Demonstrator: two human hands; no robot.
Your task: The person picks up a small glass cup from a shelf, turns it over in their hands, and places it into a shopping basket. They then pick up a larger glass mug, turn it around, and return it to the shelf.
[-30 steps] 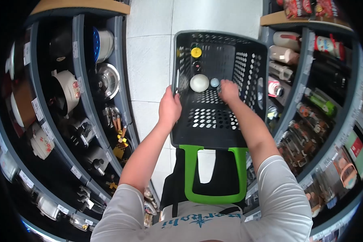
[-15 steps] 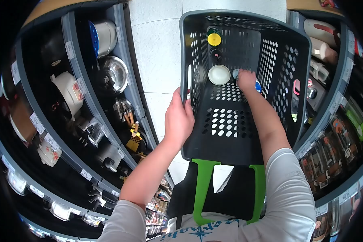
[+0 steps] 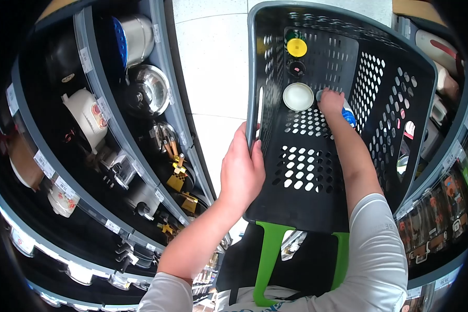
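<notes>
A deep black shopping basket (image 3: pixel 265 203) with perforated walls fills the middle of the view. My left hand (image 3: pixel 243 166) is wrapped round its left rim, fingers on the outer side. Down inside the basket, my right hand (image 3: pixel 332 103) is closed over a small pale bluish item (image 3: pixel 320 95), mostly hidden by the fingers. Just left of that hand sits a cream round bowl (image 3: pixel 298 96). Behind the bowl stand a dark-lidded jar (image 3: pixel 296 69) and a container with a yellow lid (image 3: pixel 297 48). A blue-and-white package (image 3: pixel 349 118) shows beside my right wrist.
Shelves on the left carry a steel pan (image 3: pixel 153 91), a white rice cooker (image 3: pixel 88 117) and other cookware. Right-hand shelves hold packaged goods (image 3: pixel 437 218) and a cream appliance (image 3: pixel 437 47). Green frame arms (image 3: pixel 268 260) join the basket's near side. White floor tiles (image 3: pixel 213 67) show beyond.
The basket has shifted right in view, with both hands and its contents. My left hand keeps its hold on the rim; my right hand stays beside the bowl.
</notes>
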